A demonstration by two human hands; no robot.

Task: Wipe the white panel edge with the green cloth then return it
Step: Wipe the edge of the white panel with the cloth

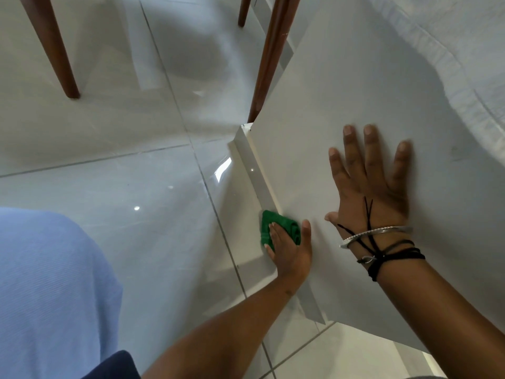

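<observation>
A large white panel [341,110] fills the right half of the view, with its narrow left edge [252,165] facing the floor side. My left hand [289,253] presses a folded green cloth [276,228] against that edge, thumb on the panel's top face. My right hand [371,184] lies flat on the panel's top face with fingers spread, holding nothing. Bracelets and black cords wrap its wrist.
Glossy white floor tiles [123,138] spread to the left. Brown wooden furniture legs stand at the top left [52,47] and beside the panel's far corner [269,58]. White fabric [451,45] drapes over the panel's upper right. My knee in light blue cloth [49,291] is lower left.
</observation>
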